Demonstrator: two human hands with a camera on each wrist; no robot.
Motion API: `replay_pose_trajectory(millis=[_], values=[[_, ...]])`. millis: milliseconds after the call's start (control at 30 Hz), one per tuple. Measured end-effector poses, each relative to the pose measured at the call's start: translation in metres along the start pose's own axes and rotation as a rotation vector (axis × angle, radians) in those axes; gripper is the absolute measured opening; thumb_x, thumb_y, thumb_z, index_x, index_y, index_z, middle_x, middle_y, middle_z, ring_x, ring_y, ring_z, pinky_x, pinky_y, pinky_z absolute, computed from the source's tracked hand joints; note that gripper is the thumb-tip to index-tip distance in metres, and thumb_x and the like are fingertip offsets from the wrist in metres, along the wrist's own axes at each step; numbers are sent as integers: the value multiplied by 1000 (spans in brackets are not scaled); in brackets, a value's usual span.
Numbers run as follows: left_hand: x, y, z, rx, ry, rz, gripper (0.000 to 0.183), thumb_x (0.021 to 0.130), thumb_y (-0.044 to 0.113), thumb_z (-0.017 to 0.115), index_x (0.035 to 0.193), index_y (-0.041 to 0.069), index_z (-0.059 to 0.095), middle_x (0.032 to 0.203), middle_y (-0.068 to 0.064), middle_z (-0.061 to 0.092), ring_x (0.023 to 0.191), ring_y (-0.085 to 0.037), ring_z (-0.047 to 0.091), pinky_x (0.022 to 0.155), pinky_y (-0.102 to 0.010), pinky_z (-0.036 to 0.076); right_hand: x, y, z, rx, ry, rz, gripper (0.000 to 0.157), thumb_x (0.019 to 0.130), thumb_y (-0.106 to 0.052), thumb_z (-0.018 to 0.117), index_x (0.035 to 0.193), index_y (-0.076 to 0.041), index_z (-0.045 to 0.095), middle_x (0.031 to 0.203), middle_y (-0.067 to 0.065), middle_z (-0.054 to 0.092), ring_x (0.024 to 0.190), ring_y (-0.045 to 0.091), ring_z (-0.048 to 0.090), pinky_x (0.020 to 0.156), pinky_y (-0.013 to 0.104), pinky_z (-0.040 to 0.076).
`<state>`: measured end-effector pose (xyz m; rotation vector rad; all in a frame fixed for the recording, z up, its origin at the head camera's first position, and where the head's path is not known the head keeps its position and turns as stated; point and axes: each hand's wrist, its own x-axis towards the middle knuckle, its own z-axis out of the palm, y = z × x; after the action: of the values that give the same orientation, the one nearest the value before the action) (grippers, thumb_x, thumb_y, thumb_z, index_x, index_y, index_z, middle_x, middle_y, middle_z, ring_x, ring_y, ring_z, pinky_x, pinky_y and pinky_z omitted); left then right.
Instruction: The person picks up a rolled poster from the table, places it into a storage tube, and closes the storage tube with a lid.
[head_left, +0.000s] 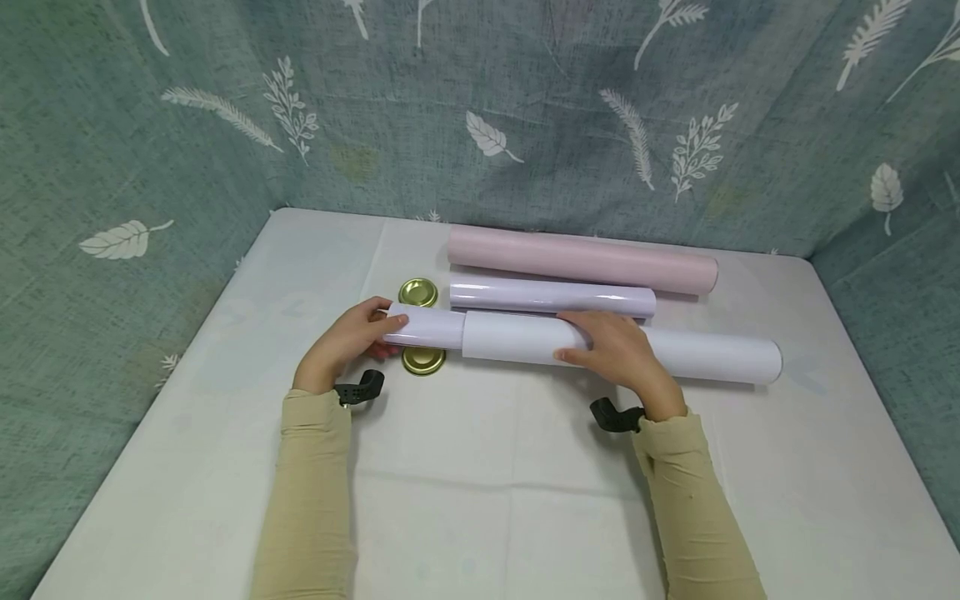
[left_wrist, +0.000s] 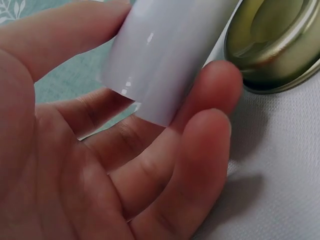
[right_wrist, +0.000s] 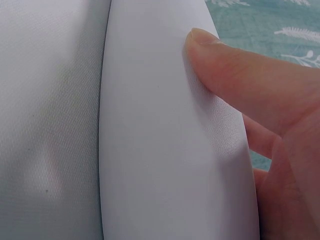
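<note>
A glossy lavender roll sticks out of the left end of a thicker white roll. My left hand holds the lavender roll by its outer end, thumb on one side and fingers curled beneath. Up close in the left wrist view, an overlapping sheet edge shows at the end of the lavender roll. My right hand grips the white roll near its middle, the thumb pressing its near side. How far the lavender roll reaches inside is hidden.
Two gold jar lids lie on the white-covered table, one behind and one in front of the lavender roll. Behind the white roll rest a second lavender roll and a pink roll. A leaf-patterned green curtain borders the table.
</note>
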<state>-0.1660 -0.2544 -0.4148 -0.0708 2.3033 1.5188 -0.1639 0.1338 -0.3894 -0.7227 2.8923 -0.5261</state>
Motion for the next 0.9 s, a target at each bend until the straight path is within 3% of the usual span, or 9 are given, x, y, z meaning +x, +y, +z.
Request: replay_pose_trajectory(millis=[233, 500, 733, 900], values=[[0, -3, 0, -46, -23, -6, 64, 79, 44, 63, 126, 11, 35, 112, -14, 50, 77, -26, 59, 57, -30, 47, 1, 0, 0, 2, -7, 4, 66, 77, -59, 56, 133, -26, 42, 131, 2, 46, 122, 27, 37, 98, 49, 22], [4, -5, -1, -19, 17, -21, 84, 74, 48, 68, 137, 21, 20, 121, -10, 43, 68, -25, 54, 58, -30, 47, 0, -1, 0, 17, -13, 14, 67, 77, -59, 56, 133, -27, 41, 132, 1, 46, 123, 26, 36, 98, 49, 22], [4, -6, -1, -39, -35, 27, 69, 76, 44, 67, 132, 19, 35, 120, -10, 45, 77, -27, 52, 58, -31, 47, 0, -1, -1, 14, -7, 12, 66, 77, -58, 57, 133, -26, 42, 131, 1, 46, 123, 26, 36, 98, 48, 22], [5, -6, -1, -14, -36, 36, 72, 74, 45, 68, 132, 19, 34, 121, -10, 45, 77, -26, 52, 60, -31, 46, 0, -1, -1, 11, -5, 11, 67, 77, -58, 56, 133, -26, 42, 132, 2, 45, 123, 26, 36, 98, 48, 22]])
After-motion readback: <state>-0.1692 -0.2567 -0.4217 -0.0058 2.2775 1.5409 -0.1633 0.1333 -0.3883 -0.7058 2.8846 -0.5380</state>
